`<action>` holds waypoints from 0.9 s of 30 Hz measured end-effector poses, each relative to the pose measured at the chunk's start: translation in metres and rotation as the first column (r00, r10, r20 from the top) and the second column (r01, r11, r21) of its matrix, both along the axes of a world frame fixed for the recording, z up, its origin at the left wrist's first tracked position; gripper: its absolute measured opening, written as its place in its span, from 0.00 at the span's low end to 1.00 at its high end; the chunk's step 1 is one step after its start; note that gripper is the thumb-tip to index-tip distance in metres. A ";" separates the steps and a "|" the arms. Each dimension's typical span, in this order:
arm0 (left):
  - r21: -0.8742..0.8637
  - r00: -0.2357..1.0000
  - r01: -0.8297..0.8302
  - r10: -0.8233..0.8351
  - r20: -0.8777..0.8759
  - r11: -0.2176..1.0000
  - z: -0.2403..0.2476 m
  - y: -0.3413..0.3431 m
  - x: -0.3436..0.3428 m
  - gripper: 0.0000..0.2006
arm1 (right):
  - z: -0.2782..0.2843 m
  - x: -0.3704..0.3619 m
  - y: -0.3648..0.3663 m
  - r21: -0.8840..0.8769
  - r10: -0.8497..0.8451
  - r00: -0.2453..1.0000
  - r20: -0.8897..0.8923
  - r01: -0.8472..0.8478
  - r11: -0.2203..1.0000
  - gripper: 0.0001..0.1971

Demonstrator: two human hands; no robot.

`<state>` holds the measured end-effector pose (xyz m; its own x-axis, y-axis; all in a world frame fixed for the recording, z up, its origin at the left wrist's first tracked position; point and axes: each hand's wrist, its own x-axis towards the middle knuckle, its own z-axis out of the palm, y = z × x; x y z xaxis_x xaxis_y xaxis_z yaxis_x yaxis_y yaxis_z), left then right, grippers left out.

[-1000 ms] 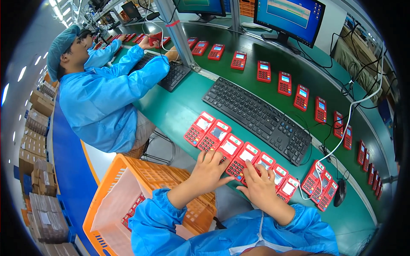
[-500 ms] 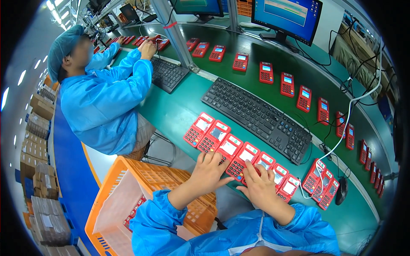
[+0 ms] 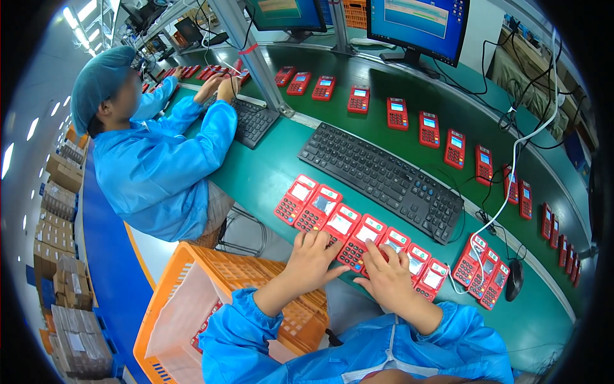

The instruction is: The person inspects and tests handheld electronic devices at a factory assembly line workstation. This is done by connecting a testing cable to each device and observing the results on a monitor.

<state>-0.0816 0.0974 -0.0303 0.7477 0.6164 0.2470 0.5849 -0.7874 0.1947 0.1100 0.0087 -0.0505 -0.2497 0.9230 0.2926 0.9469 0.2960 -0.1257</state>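
Several red handheld card terminals (image 3: 361, 242) lie side by side in a slanting row along the near edge of the green bench. My left hand (image 3: 313, 259) rests with outstretched fingers on the keypad of a terminal (image 3: 341, 219) left of the row's middle, its thumb apart. Just to the right, my right hand (image 3: 389, 275) lies with spread fingers over the lower ends of the terminals in the middle of the row, partly covering their keypads. Neither hand lifts or grips a terminal.
Beyond the row lies a black keyboard (image 3: 380, 179), with a monitor (image 3: 419, 29) farther back. More terminals (image 3: 396, 114) line the dark green strip. Cabled terminals (image 3: 472, 261) and a mouse (image 3: 515, 280) are at right. An orange crate (image 3: 240, 269) stands below left, near a co-worker (image 3: 157, 166).
The whole view has shifted slightly. My hands keep their place on the row. At the left, the co-worker's hands have come a little lower.
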 end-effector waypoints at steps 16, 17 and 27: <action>-0.031 1.000 -0.001 0.001 0.011 1.000 0.001 0.000 -0.003 0.24 | -0.002 0.001 -0.005 -0.008 -0.002 1.000 0.026 0.003 1.000 0.32; -0.030 1.000 -0.001 0.002 0.013 1.000 0.002 0.000 -0.003 0.24 | -0.002 0.001 -0.005 -0.007 -0.004 1.000 0.028 0.004 1.000 0.32; -0.037 0.999 0.000 0.002 0.037 0.999 -0.002 0.002 -0.005 0.25 | 0.000 -0.002 -0.001 -0.007 0.004 1.000 -0.008 -0.004 1.000 0.29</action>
